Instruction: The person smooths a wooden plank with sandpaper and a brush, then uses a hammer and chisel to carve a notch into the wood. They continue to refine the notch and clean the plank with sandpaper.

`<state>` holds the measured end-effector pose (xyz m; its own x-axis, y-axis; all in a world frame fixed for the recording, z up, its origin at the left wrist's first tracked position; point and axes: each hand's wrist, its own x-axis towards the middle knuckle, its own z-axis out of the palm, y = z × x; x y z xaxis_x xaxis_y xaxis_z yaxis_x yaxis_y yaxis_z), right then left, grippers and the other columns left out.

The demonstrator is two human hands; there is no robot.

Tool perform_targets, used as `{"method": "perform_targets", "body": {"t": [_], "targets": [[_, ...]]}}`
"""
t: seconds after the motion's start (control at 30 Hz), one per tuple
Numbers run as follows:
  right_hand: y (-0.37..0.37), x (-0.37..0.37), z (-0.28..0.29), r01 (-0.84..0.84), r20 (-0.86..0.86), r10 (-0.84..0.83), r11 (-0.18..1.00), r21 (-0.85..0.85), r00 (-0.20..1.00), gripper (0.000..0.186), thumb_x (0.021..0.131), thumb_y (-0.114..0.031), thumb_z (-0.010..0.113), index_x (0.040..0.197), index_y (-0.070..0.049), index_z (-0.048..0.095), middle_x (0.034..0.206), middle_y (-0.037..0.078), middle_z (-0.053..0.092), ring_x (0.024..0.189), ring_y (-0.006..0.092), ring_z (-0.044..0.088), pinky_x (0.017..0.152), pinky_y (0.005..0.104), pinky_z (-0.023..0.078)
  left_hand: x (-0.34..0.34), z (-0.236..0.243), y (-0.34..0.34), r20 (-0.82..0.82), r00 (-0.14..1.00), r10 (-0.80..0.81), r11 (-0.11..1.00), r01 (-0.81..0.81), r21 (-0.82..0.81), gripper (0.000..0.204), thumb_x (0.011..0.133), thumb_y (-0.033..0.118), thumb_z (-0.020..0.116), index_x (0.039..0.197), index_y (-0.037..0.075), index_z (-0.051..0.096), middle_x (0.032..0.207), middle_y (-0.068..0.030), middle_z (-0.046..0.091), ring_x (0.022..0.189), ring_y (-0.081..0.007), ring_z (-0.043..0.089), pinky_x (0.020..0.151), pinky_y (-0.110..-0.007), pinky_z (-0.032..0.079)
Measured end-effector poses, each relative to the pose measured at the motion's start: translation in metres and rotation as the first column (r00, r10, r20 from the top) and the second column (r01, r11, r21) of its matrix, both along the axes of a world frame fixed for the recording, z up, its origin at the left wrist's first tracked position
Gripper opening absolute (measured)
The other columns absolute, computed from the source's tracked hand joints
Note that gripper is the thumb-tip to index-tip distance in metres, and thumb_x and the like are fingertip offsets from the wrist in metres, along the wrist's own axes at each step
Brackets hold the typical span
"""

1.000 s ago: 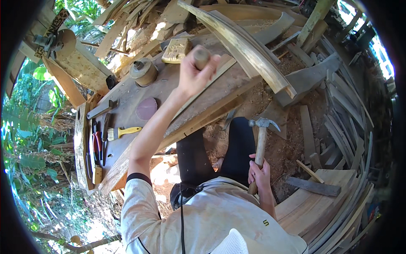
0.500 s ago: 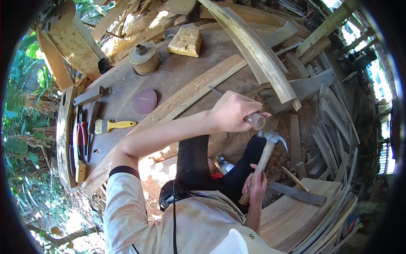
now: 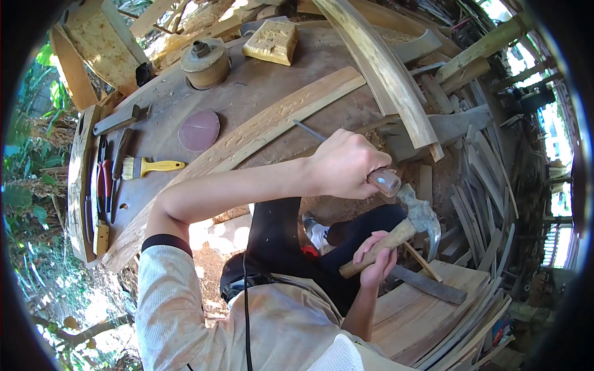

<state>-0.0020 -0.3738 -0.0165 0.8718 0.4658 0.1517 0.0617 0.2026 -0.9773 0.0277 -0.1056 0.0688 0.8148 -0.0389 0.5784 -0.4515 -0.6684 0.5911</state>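
Note:
My left hand (image 3: 346,164) grips a chisel's wooden handle (image 3: 383,181), its thin metal blade (image 3: 303,127) reaching up-left to the edge of a long carved plank (image 3: 260,127) lying across the bench. Just below the handle's end is the head of a claw hammer (image 3: 421,216); I cannot tell if they touch. My right hand (image 3: 375,260) is closed on the hammer's wooden shaft (image 3: 396,234), over my dark-trousered legs.
The bench (image 3: 247,80) carries a sanding disc (image 3: 199,130), yellow brush (image 3: 161,167), red-handled pliers (image 3: 105,179), a round metal-topped block (image 3: 205,65) and carved block (image 3: 270,42). Curved boards (image 3: 396,86) overhang right; stacked planks (image 3: 439,309) lie beside me; foliage is left.
My left hand has swung down and right from above the bench to beside the hammer. The hammer is now tilted further right. The view has shifted, revealing a shoe.

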Motion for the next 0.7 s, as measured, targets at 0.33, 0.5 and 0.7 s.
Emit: {"method": "perform_targets", "body": {"t": [0.33, 0.5, 0.7], "targets": [[0.007, 0.005, 0.036, 0.182, 0.301, -0.285, 0.928, 0.326, 0.91, 0.048, 0.104, -0.049, 0.044, 0.11, -0.001, 0.043, 0.068, 0.006, 0.046, 0.041, 0.0133, 0.042, 0.035, 0.0258, 0.041, 0.0, 0.003, 0.002, -0.082, 0.997, 0.004, 0.999, 0.0, 0.041, 0.019, 0.065, 0.02, 0.069, 0.06, 0.006, 0.057, 0.056, -0.0161, 0.057, 0.057, -0.0397, 0.061, 0.052, -0.047, 0.049], [0.019, 0.006, 0.037, 0.146, 0.426, -0.223, 0.968, 0.205, 0.877, 0.042, 0.105, -0.045, 0.043, 0.103, -0.003, 0.045, 0.067, 0.005, 0.048, 0.042, 0.0126, 0.045, 0.035, 0.0259, 0.041, 0.002, 0.002, 0.002, -0.031, 1.0, -0.001, 1.0, 0.0, -0.014, 0.019, 0.065, 0.019, 0.068, 0.058, 0.006, 0.056, 0.055, -0.0164, 0.056, 0.056, -0.0395, 0.059, 0.051, -0.047, 0.048], [0.022, 0.0, 0.012, 0.078, 0.326, -0.152, 0.97, 0.23, 0.933, 0.049, 0.104, -0.05, 0.044, 0.11, -0.001, 0.042, 0.069, 0.007, 0.046, 0.045, 0.0124, 0.043, 0.038, 0.0253, 0.041, 0.002, -0.008, 0.017, 0.029, 0.998, 0.055, 0.997, -0.056, 0.045, 0.006, 0.062, 0.009, 0.063, 0.063, 0.006, 0.058, 0.055, -0.0121, 0.055, 0.051, -0.0347, 0.056, 0.046, -0.041, 0.043]]}}
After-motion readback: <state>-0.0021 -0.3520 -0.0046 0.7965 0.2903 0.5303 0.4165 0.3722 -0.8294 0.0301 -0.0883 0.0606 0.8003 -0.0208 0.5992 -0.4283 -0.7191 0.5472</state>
